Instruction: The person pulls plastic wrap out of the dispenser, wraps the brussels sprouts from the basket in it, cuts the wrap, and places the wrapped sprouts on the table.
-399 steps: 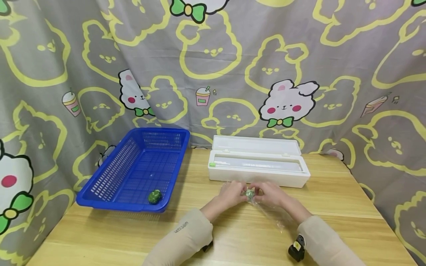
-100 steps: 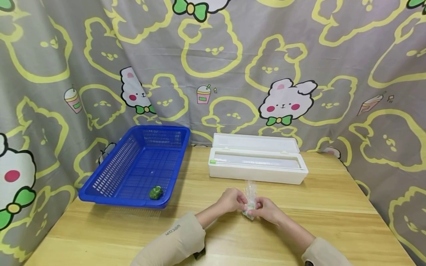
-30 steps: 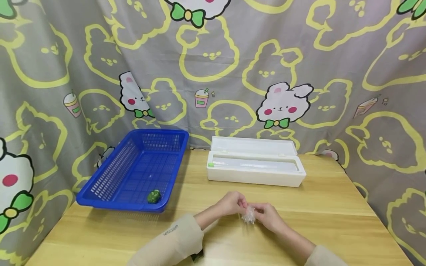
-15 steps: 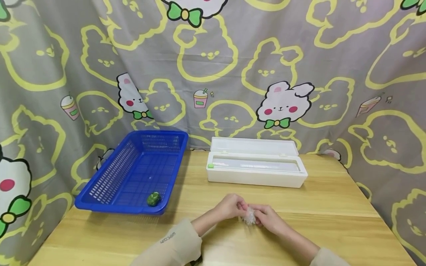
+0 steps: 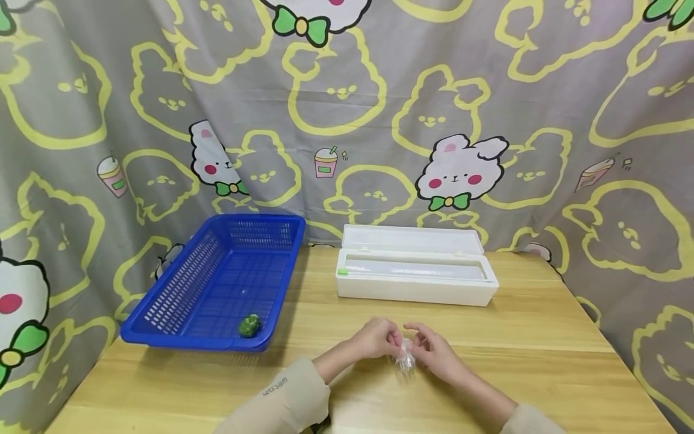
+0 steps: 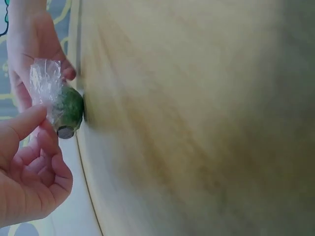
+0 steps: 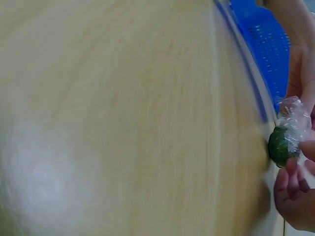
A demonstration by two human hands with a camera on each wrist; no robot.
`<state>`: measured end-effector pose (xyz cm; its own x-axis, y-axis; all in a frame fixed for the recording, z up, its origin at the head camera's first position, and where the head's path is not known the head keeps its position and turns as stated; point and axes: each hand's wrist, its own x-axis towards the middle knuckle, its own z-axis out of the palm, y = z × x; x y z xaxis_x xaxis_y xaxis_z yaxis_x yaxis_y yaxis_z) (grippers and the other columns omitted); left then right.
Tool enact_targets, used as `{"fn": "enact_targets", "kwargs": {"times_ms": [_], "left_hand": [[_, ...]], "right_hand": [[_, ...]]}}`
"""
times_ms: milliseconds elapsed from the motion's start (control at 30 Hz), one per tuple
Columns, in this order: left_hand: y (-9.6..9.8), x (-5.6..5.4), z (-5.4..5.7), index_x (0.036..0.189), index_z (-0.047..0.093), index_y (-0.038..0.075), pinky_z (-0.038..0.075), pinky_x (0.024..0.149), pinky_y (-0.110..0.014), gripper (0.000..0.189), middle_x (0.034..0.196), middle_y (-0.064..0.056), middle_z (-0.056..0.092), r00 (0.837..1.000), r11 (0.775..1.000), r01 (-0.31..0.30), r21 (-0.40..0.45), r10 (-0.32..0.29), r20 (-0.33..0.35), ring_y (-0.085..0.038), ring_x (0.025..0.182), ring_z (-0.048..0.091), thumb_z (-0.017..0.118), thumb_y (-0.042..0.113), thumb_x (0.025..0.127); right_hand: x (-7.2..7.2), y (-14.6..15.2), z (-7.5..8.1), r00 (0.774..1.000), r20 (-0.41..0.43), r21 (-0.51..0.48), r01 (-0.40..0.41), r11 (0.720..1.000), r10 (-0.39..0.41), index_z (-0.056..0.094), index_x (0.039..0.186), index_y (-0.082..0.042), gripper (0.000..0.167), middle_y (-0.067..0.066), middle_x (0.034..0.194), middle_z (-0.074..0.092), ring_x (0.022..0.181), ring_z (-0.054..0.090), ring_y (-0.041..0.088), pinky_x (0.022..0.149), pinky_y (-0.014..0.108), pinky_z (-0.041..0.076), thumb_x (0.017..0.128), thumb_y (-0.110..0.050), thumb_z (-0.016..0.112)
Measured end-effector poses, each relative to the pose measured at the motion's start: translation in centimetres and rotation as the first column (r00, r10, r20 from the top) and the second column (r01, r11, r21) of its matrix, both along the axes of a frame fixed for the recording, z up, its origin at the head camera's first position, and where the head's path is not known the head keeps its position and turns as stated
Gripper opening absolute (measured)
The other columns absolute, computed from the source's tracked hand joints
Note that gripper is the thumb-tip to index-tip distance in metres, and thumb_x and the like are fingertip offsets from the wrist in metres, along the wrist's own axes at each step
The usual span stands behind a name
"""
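Note:
Between both hands is a small round green vegetable (image 6: 71, 109) with a pale round end, wrapped in clear cling film (image 5: 405, 360) that is bunched into a loose tuft. My left hand (image 5: 376, 338) pinches the bunched film between thumb and forefinger, close above the table. On the other side is my right hand (image 5: 440, 357), its forefinger raised off the film and a gap between finger and thumb. In the right wrist view, its fingertips (image 7: 291, 172) are right at the vegetable's underside. A second green vegetable (image 5: 250, 325) lies in the blue basket (image 5: 282, 295).
Behind the hands stands a long white cling film dispenser (image 5: 414, 291), its lid (image 5: 412, 239) raised, with a green slider (image 5: 343, 272) at the left end. The wooden table (image 5: 542, 337) meets a patterned curtain (image 5: 352, 108) at the back and sides.
A trailing sheet of film round the vegetable has become a bunched tuft. Over the last half second the right forefinger has lifted off it, while the left hand keeps its pinch.

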<state>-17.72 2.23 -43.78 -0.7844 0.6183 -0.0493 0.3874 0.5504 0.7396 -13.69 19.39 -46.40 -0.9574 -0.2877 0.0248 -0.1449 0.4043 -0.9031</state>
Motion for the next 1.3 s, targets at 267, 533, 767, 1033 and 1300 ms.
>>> {"fn": "enact_targets", "kwargs": {"times_ms": [267,533,767,1033,1300], "left_hand": [[-0.2,0.0,0.2,0.074,0.063,0.004,0.043,0.053,-0.013,0.012,0.063,0.004,0.057,0.999,0.999,0.034,-0.033,-0.035,-0.017,-0.001,0.055,0.046,0.074,0.005,0.071],[-0.4,0.0,0.2,0.075,0.062,0.004,0.044,0.053,-0.012,0.017,0.063,0.005,0.056,0.998,0.997,0.053,-0.058,-0.054,-0.016,0.0,0.056,0.048,0.077,0.006,0.069],[-0.4,0.1,-0.2,0.079,0.061,0.004,0.043,0.055,-0.01,0.021,0.064,0.006,0.056,0.995,0.993,0.076,-0.09,-0.082,-0.065,0.001,0.057,0.048,0.079,0.009,0.067],[-0.1,-0.1,0.2,0.079,0.062,0.005,0.038,0.048,-0.012,0.026,0.061,0.008,0.049,0.984,0.986,0.054,-0.158,-0.08,-0.162,-0.001,0.052,0.04,0.08,0.018,0.065],[0.2,-0.1,0.0,0.078,0.062,0.006,0.039,0.05,-0.011,0.023,0.061,0.007,0.051,0.979,0.98,0.063,-0.19,-0.098,-0.181,-0.001,0.053,0.042,0.078,0.019,0.068]], "right_hand": [[0.1,-0.3,0.0,0.979,-0.206,0.129,0.022,0.991,0.005,0.059,0.085,-0.005,0.003,0.004,0.082,0.054,0.075,0.047,0.006,0.067,0.02,0.043,0.083,-0.005,0.061],[0.0,0.3,0.0,0.99,-0.121,0.089,-0.062,0.994,0.073,0.061,0.09,-0.002,0.014,0.005,0.086,0.053,0.072,0.047,0.006,0.062,0.02,0.043,0.083,-0.014,0.063],[-0.2,0.6,-0.3,0.98,-0.153,0.135,-0.104,0.985,0.124,0.059,0.093,-0.003,0.022,0.005,0.085,0.049,0.07,0.044,0.005,0.06,0.019,0.042,0.079,-0.017,0.068],[-0.1,0.6,0.1,0.956,-0.22,0.188,-0.155,0.97,0.195,0.053,0.097,-0.007,0.032,0.005,0.083,0.043,0.064,0.039,0.004,0.054,0.018,0.039,0.075,-0.018,0.072],[-0.3,0.6,-0.1,0.967,-0.202,0.218,-0.108,0.97,0.153,0.055,0.094,-0.005,0.028,0.003,0.082,0.048,0.063,0.041,0.005,0.053,0.019,0.039,0.074,-0.014,0.073]]}}
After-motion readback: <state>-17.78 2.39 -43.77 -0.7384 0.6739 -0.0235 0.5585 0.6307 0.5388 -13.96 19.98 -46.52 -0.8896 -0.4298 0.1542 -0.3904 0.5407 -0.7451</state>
